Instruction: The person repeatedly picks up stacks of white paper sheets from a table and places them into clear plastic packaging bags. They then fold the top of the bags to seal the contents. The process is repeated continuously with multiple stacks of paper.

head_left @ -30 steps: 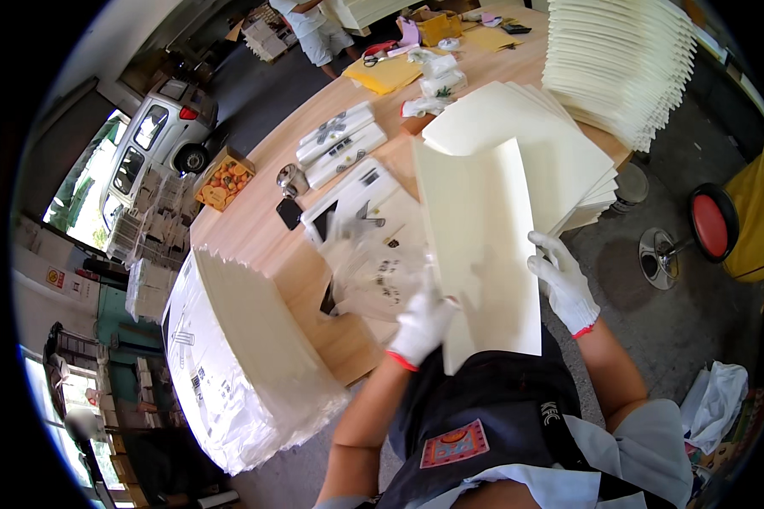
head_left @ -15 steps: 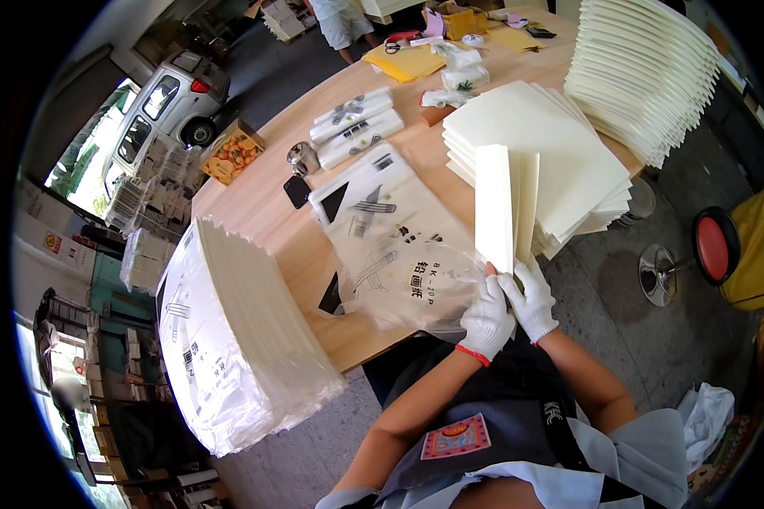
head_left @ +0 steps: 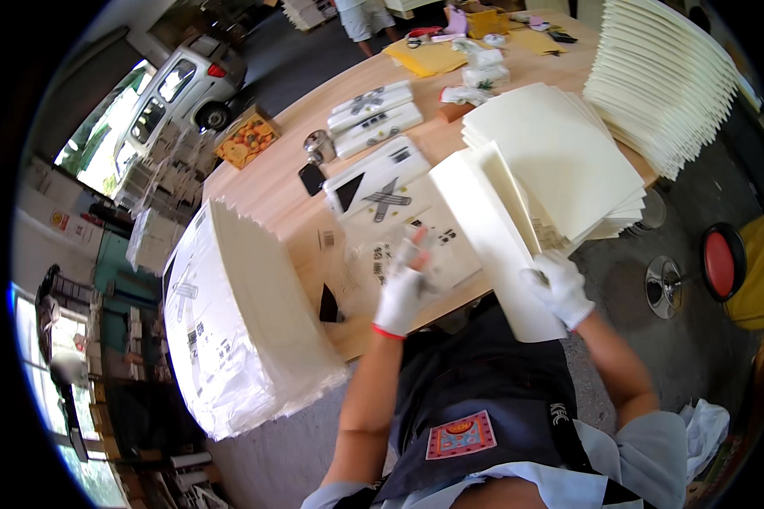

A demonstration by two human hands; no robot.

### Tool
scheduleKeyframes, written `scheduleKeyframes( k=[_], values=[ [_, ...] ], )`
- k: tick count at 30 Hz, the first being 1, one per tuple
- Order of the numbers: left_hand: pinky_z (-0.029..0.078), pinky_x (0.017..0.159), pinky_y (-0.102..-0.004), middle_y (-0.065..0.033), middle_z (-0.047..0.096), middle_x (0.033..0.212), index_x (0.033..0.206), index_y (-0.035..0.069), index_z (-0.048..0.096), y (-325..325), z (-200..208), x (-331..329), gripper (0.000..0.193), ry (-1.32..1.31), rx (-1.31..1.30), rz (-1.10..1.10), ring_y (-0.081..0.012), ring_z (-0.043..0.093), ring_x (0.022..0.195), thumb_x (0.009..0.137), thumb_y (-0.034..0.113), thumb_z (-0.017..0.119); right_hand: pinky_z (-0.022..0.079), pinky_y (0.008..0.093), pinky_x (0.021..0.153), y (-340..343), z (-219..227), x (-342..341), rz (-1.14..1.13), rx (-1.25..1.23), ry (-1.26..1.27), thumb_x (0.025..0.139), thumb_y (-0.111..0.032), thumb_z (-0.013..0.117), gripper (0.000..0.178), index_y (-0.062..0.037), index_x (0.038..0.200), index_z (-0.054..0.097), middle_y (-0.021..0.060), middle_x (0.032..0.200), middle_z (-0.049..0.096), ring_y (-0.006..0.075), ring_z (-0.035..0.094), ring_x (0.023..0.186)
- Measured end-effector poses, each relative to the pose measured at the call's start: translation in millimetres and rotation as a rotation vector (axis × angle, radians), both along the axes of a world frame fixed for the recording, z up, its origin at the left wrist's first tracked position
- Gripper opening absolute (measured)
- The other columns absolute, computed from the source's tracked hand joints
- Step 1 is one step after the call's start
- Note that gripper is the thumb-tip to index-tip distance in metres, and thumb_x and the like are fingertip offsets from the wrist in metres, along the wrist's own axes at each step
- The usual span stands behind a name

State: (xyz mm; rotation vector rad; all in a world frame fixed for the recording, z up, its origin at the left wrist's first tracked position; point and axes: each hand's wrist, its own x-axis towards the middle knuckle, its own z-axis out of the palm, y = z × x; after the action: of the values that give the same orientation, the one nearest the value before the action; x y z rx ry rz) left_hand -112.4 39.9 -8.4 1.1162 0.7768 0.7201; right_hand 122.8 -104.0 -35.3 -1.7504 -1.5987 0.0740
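My right hand [head_left: 560,287], in a white knit glove, is closed on the near right edge of a bent sheaf of cream paper [head_left: 492,237]. The sheaf curves up beside a stack of loose cream sheets [head_left: 552,153]. My left hand [head_left: 401,293], gloved with bare fingertips, hovers over printed clear plastic bags [head_left: 382,199] on the table. Its fingers are stretched apart and somewhat blurred, with nothing visible in them. Left of it stands a thick bundle of paper in printed plastic wrap [head_left: 229,331].
Rolled plastic bags [head_left: 373,119], a metal container [head_left: 318,146] and a black phone [head_left: 311,179] lie farther back on the wooden table [head_left: 272,182]. A tall fanned paper stack [head_left: 662,85] rises at the far right. A red-seated stool [head_left: 723,263] stands beyond. Another person [head_left: 365,21] is in the background.
My left hand has come off the paper and moved left over the plastic bags. My right hand has shifted slightly right, and the paper sheaf now bends toward me, its near end lower.
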Motion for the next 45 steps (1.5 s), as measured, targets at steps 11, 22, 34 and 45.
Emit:
scheduleKeyframes(
  k=[11, 22, 34, 45],
  values=[
    [0.034, 0.104, -0.0335, -0.0141, 0.049, 0.135, 0.138, 0.001, 0.041, -29.0, 55.4, -48.4, 0.051, 0.285, 0.459, -0.324, -0.0196, 0.046, 0.124, 0.091, 0.018, 0.053, 0.05, 0.0347, 0.054, 44.4, 42.5, -49.9, 0.492, -0.019, -0.453, 0.076, -0.025, 0.062, 0.015, -0.0111, 0.074, 0.06, 0.0035, 0.074, 0.056, 0.0216, 0.058, 0.072],
    [0.047, 0.057, -0.0378, -0.0113, 0.061, 0.074, 0.097, 0.014, 0.065, -63.4, 28.0, 0.6, 0.032, 0.466, 0.973, 0.126, -0.0315, 0.059, 0.062, 0.071, -0.002, 0.053, 0.049, 0.0354, 0.075, 69.3, 29.3, -108.1, 0.256, -0.699, 0.592, 0.087, -0.028, 0.058, 0.023, -0.0072, 0.094, 0.065, 0.0068, 0.089, 0.066, 0.0193, 0.063, 0.083],
    [0.046, 0.055, -0.0217, -0.0003, 0.06, 0.073, 0.109, 0.004, 0.066, -26.6, 17.8, -19.2, 0.041, 0.283, 0.315, 0.166, -0.0059, 0.051, 0.057, 0.078, -0.013, 0.044, 0.05, 0.0392, 0.072, 64.8, 15.5, -81.3, 0.334, -0.605, 0.118, 0.081, -0.034, 0.061, 0.028, -0.0102, 0.094, 0.067, 0.0146, 0.086, 0.066, 0.032, 0.063, 0.08],
    [0.05, 0.057, -0.0339, -0.0113, 0.065, 0.081, 0.108, 0.013, 0.066, -70.0, 42.6, 36.9, 0.031, 0.551, 0.924, -0.174, -0.0257, 0.06, 0.06, 0.081, 0.001, 0.056, 0.049, 0.0367, 0.08, 101.5, -54.0, -84.6, 0.442, -0.287, 0.146, 0.077, -0.029, 0.066, 0.036, -0.0099, 0.108, 0.064, 0.0132, 0.107, 0.062, 0.0304, 0.061, 0.094]
  ],
)
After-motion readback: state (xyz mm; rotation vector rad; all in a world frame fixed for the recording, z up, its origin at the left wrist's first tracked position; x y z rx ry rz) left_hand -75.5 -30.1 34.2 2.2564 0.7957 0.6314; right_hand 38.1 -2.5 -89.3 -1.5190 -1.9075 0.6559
